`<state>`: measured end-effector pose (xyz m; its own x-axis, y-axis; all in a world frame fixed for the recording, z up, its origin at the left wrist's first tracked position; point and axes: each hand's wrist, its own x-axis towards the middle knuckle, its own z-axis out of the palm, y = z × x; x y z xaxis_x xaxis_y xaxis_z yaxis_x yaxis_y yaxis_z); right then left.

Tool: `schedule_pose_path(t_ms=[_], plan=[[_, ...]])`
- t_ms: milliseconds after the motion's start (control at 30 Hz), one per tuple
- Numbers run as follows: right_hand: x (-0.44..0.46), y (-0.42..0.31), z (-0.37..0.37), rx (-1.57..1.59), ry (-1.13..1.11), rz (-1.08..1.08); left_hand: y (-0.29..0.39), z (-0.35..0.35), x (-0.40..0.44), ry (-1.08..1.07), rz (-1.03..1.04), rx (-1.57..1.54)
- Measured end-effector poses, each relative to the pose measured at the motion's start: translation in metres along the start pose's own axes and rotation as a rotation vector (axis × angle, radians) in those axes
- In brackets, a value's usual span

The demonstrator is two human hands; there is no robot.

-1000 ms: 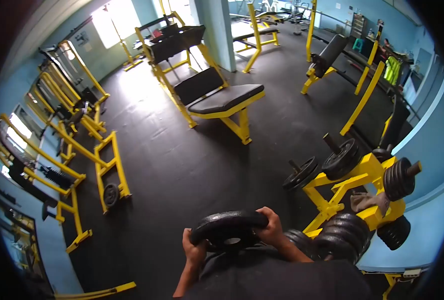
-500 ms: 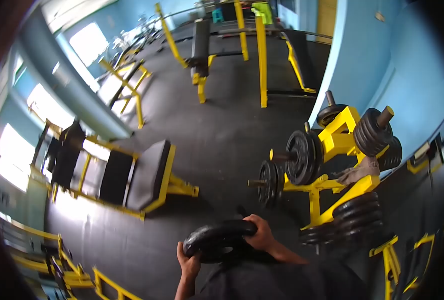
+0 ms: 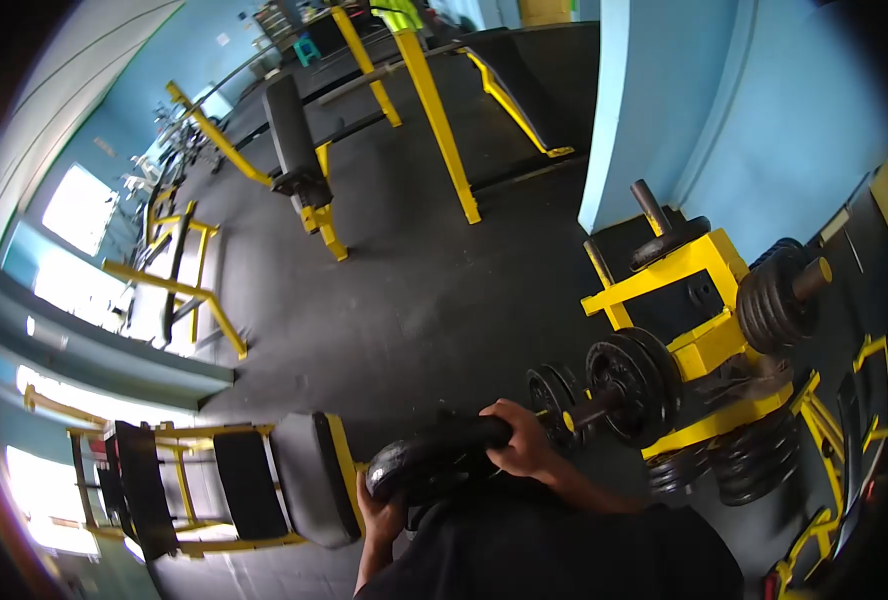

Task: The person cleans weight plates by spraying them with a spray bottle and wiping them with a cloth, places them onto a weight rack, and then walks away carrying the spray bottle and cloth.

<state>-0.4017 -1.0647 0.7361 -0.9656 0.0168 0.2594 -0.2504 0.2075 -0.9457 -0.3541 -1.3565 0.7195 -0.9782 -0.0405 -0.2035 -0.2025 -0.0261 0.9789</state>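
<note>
The left hand (image 3: 381,512) and right hand (image 3: 520,440) grip opposite edges of a black weight plate (image 3: 436,455), its underside merging with the dark shirt (image 3: 584,540). At right, a yellow rack (image 3: 706,350) bears stacked discs (image 3: 628,388), markings too small to read. Beyond, the upper edge crops a fluorescent garment (image 3: 398,14).

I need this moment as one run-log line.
left hand: grips weight plate | right hand: grips same plate, opposite side | plate: in front of black shirt | nearby: yellow rack holding other plates
</note>
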Motion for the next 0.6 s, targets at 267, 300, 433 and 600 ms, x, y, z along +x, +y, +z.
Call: schedule_pose_path(t_ms=[267,300,433,600], plan=[[0.127,0.073,0.035,-0.228,0.391,0.117,-0.001,0.011,0.246,-0.18,-0.11,0.11],[0.141,0.084,0.041,-0.286,0.427,0.128,0.001,0.014,0.281,-0.24,-0.119,0.086],[0.193,0.104,0.051,-0.354,0.487,0.32,0.014,0.037,0.399,-0.533,-0.2,0.128],[0.235,0.081,0.058,-0.334,0.758,0.549,0.016,0.073,0.509,-0.827,-0.136,0.382]])
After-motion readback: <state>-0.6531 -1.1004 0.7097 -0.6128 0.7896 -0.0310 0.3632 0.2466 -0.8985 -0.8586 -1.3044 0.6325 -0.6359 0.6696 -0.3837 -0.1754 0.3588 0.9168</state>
